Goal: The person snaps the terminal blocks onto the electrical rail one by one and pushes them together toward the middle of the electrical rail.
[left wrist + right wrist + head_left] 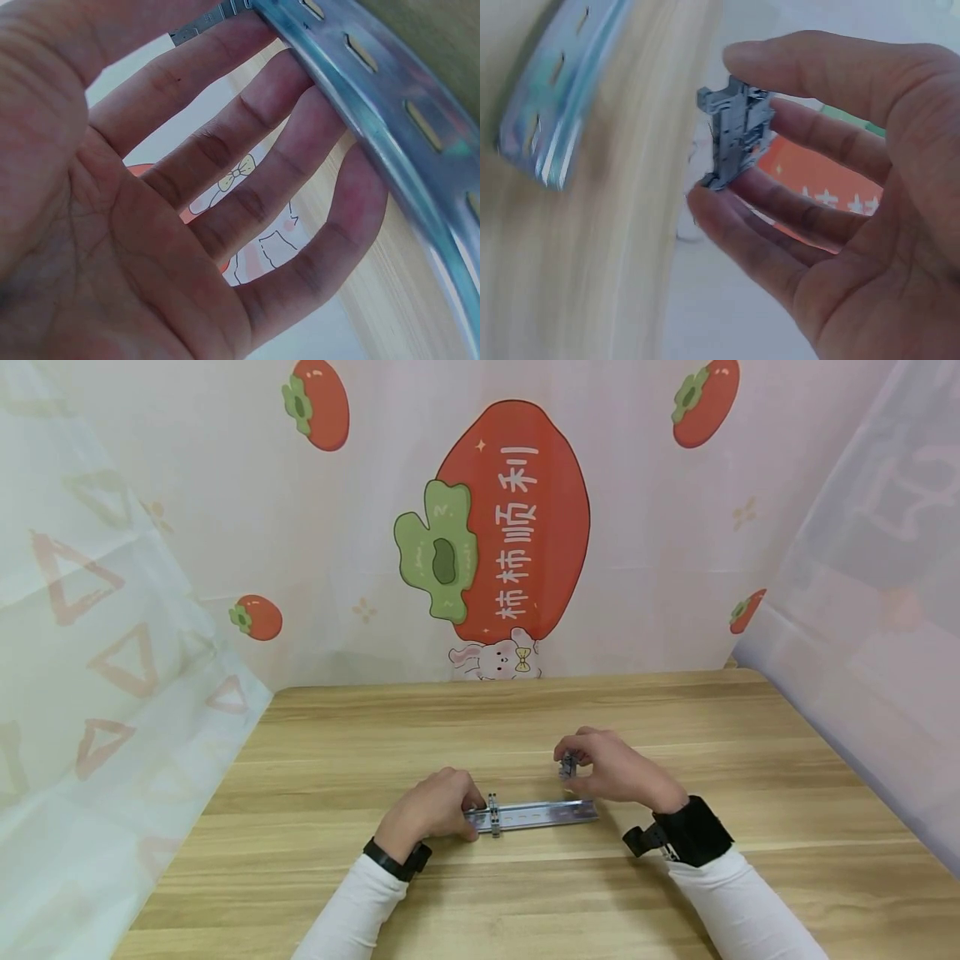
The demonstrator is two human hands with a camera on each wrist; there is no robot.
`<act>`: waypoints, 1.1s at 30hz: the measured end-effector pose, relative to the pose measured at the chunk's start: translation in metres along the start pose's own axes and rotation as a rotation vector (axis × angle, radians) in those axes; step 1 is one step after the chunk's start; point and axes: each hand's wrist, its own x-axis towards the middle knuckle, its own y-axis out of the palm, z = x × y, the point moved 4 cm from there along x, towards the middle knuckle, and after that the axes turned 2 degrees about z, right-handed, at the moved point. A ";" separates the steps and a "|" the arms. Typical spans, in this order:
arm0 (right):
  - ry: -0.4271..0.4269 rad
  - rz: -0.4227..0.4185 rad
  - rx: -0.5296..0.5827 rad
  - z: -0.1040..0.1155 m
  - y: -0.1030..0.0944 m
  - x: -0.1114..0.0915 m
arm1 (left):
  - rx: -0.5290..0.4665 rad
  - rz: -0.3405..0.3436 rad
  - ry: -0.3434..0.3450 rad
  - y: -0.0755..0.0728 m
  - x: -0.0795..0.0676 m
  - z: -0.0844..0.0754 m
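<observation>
A slotted metal DIN rail [540,815] lies across the middle of the table. My left hand [432,810] grips its left end, thumb at the front edge and fingers at the back. In the left wrist view, the fingertips touch the long edge of the rail [352,120]. A narrow grey terminal block [494,817] sits crosswise on the rail, just right of that hand. Beyond the rail's right end, my right hand [618,768] pinches another grey terminal block [739,135] between thumb and fingers. This block is apart from the rail.
The wooden table [337,735] extends on all sides of the rail. A printed curtain [360,527] hangs behind its back edge, with more sheeting at the left and right. A black band [692,831] is on the right wrist.
</observation>
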 end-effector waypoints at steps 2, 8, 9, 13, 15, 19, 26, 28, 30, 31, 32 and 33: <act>-0.003 -0.006 0.013 0.005 0.003 0.002 | 0.001 0.000 -0.002 0.000 0.000 0.000; -0.001 -0.021 0.069 0.015 0.016 0.009 | 0.010 -0.002 -0.008 -0.001 0.001 0.000; -0.001 -0.021 0.078 0.016 0.018 0.010 | 0.012 -0.002 -0.009 -0.001 0.001 0.000; -0.006 -0.015 0.124 0.021 0.025 0.012 | 0.016 0.002 -0.005 -0.002 0.001 0.000; -0.012 -0.017 0.145 0.023 0.028 0.012 | 0.016 0.001 0.002 -0.002 0.001 0.000; -0.034 -0.036 0.197 0.027 0.034 0.013 | 0.015 -0.005 0.018 -0.002 0.001 0.000; -0.056 -0.047 0.252 0.032 0.045 0.017 | 0.006 -0.009 0.019 -0.003 0.000 -0.001; -0.058 -0.040 0.257 0.033 0.048 0.017 | 0.003 -0.007 0.017 -0.003 0.000 -0.001; -0.058 -0.038 0.255 0.033 0.051 0.018 | 0.001 -0.005 0.016 -0.002 0.000 -0.001; -0.059 -0.036 0.257 0.034 0.052 0.018 | 0.001 -0.004 0.016 -0.002 0.000 0.000; -0.062 -0.035 0.257 0.034 0.053 0.018 | 0.002 -0.003 0.017 -0.002 0.000 0.000; -0.065 -0.032 0.257 0.035 0.055 0.018 | 0.004 -0.003 0.018 -0.002 0.000 0.000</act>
